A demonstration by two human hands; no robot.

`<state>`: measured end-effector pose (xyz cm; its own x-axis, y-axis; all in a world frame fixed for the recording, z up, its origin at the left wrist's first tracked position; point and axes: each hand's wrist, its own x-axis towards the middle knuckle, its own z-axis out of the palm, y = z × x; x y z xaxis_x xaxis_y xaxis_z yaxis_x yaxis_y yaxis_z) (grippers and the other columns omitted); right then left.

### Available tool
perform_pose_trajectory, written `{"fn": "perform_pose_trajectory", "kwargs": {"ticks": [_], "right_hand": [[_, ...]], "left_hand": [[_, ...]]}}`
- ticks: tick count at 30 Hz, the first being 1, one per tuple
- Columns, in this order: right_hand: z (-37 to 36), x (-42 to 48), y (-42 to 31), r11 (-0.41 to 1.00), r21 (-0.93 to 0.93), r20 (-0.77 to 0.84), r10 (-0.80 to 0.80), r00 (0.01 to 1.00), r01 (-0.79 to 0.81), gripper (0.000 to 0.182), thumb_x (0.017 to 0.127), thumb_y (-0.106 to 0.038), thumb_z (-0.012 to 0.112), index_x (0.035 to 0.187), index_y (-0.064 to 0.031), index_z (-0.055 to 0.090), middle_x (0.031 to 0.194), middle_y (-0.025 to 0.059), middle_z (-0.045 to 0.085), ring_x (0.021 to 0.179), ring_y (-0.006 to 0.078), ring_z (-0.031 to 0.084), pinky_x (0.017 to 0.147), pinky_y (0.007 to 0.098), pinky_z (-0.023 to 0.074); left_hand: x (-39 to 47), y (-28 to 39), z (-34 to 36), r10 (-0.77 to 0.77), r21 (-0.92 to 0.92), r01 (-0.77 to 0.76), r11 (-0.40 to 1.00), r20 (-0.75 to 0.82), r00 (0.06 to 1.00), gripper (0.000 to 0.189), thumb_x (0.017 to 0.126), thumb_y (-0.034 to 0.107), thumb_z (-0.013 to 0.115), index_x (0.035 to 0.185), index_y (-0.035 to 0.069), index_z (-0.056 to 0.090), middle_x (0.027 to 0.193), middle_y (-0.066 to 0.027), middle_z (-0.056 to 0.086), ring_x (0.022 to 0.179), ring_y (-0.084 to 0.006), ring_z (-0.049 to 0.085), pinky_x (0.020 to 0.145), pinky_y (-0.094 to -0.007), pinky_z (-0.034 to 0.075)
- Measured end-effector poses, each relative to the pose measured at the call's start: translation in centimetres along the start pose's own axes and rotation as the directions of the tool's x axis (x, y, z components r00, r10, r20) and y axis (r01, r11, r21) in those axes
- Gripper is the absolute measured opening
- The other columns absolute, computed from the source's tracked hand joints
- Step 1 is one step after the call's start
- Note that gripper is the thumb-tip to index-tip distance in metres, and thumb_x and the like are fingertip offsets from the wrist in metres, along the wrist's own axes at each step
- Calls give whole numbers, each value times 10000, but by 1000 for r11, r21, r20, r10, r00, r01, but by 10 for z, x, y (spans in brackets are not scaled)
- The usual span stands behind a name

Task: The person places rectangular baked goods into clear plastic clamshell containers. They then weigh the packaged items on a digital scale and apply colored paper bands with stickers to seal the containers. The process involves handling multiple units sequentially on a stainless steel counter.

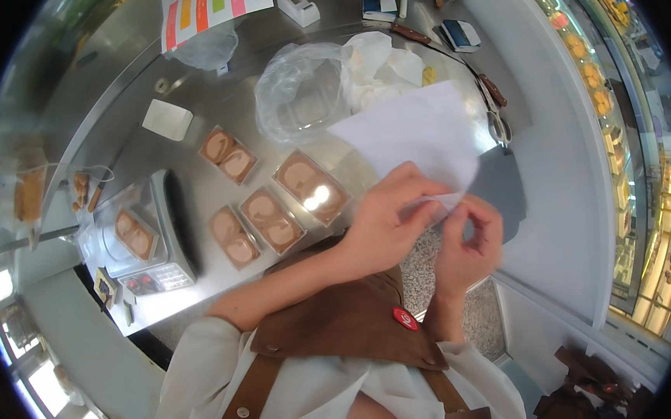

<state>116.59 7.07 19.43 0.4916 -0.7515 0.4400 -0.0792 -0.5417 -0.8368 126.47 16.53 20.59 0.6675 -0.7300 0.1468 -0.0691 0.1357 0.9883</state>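
A thin white sheet (417,128), probably paper, spreads over the steel worktop in front of me. Its near corner is pinched between the fingers of my left hand (386,223) and my right hand (469,244), held close together just past the table's front edge. Blur hides the exact finger contact. Left of the sheet lie several clear plastic packs of round brown baked goods, the largest pack (312,188) nearest my left hand. Beside it are a middle pack (272,220), a front pack (235,237) and one pack farther back (228,154).
Another pack (136,233) rests on a digital scale (177,244) at left. Behind the sheet are a clear plastic bag (275,97) and crumpled white paper (375,66). A wooden-handled knife (411,33), scissors (499,125) and a tape dispenser (298,8) lie farther off. A lit display case (614,190) stands right.
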Motion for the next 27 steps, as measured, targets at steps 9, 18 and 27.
{"fn": "perform_pose_trajectory", "kwargs": {"ticks": [9, 18, 27], "right_hand": [[-31, 15, 42, 990, -139, -107, -51, 993, 35, 180, 854, 26, 682, 1013, 36, 599, 1011, 119, 626, 928, 197, 602, 841, 307, 491], [-41, 32, 51, 982, -187, -90, -28, 996, 11, 102, 905, 12, 616, 981, 69, 578, 931, 122, 603, 798, 195, 597, 695, 298, 524], [-20, 36, 39, 988, -156, -49, 3, 999, -11, 73, 906, -15, 591, 940, 49, 582, 902, 93, 600, 795, 175, 591, 705, 278, 496]], "left_hand": [[37, -26, 58, 92, -188, -92, 978, -8, 996, 209, 811, -91, 556, 973, 27, 613, 918, -94, 536, 839, -250, 575, 712, -328, 479], [41, -38, 71, 129, -274, -153, 949, -103, 986, 149, 814, -65, 555, 908, 46, 587, 899, -95, 539, 822, -286, 575, 675, -379, 458], [31, -35, 52, 163, -211, -211, 954, -223, 961, 165, 813, -67, 572, 920, 52, 614, 895, -92, 537, 795, -283, 581, 649, -387, 456]]}}
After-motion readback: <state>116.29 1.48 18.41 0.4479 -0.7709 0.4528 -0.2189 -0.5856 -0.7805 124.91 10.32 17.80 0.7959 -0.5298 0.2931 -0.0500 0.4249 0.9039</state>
